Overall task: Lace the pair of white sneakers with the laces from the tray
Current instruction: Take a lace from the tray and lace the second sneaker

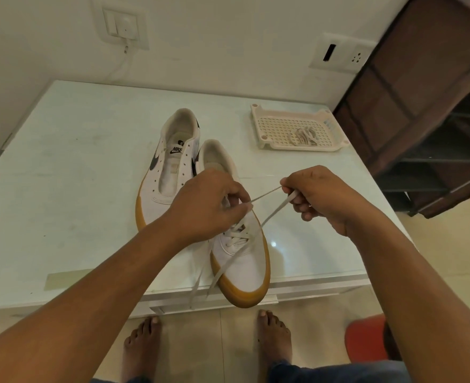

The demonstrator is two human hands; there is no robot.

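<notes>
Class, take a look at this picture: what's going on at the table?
A person is lacing the nearer sneaker on the table. The left hand pinches the lace over the eyelets while the right hand pulls it taut to the side. The lowest eyelets are crossed, and loose ends hang off the table edge. The far sneaker has no lace; a bundled lace lies in the tray.

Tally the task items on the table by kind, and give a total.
Sneakers: 2, far sneaker and near sneaker
Laces: 2, threaded lace and bundled lace
Tray: 1
Total: 5
</notes>
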